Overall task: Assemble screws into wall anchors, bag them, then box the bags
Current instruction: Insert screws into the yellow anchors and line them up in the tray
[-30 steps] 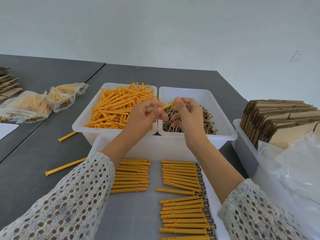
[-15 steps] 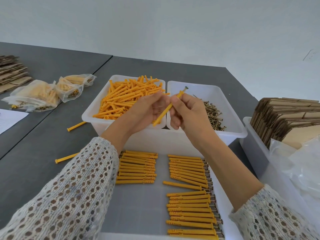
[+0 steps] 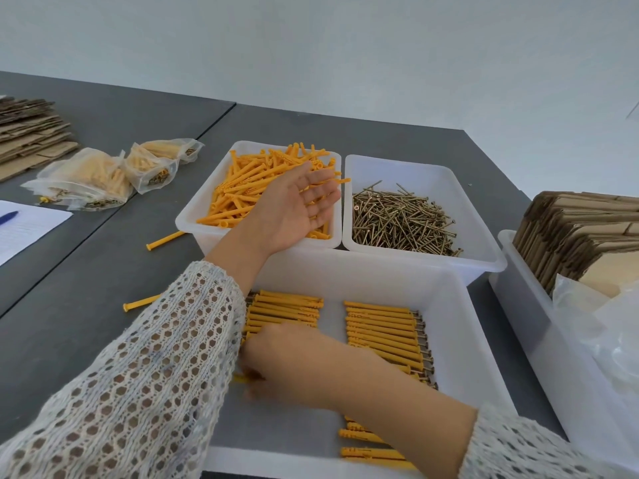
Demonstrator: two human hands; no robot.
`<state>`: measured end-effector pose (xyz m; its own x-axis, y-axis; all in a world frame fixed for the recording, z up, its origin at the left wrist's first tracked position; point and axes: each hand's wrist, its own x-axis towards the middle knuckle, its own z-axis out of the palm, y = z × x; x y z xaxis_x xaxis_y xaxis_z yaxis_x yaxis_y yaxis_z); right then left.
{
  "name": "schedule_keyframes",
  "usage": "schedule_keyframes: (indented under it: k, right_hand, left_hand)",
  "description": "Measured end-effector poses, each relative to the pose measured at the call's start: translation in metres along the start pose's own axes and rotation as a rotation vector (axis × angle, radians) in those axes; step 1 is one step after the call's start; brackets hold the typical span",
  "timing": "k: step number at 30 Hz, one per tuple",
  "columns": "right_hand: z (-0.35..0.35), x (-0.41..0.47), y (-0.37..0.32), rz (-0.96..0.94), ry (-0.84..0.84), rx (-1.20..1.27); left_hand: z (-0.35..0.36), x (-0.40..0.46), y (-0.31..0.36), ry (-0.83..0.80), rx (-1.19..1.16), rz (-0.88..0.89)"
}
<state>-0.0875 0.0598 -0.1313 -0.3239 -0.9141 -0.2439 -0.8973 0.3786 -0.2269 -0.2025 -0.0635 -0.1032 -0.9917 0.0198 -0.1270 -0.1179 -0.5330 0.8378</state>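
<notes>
My left hand [image 3: 294,209] hovers open, palm up, over the white bin [image 3: 193,216] of loose orange wall anchors [image 3: 249,188]. Beside it on the right, a second white bin [image 3: 484,236] holds brass screws [image 3: 397,219]. My right hand [image 3: 301,364] is blurred and reaches low into the near white tray [image 3: 460,323]. Its fingertips pinch an orange anchor [image 3: 239,377] at the foot of the left row of assembled anchors [image 3: 287,305]. A longer row of assembled anchors [image 3: 380,326] lies to the right, partly hidden under my right forearm.
Filled clear bags [image 3: 86,178] lie at the left. Two stray anchors [image 3: 162,240] lie on the grey table by the bins. Flat cardboard boxes [image 3: 581,229] stand in a tub at the right beside empty plastic bags [image 3: 605,326]. More cardboard [image 3: 27,133] and a paper sheet [image 3: 24,226] are far left.
Both hands were together above the bins, fitting a screw into an anchor. Now the right hand has dropped into the near tray with the anchor, and the left hand has opened over the anchor bin.
</notes>
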Motion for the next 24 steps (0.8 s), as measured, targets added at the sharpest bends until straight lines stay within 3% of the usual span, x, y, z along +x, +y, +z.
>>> schedule_keyframes:
  k: [24]
  right_hand:
    - [0.011, 0.009, 0.019, 0.182, 0.082, 0.119]
  left_hand:
    - [0.008, -0.006, 0.001, 0.018, 0.04, 0.013]
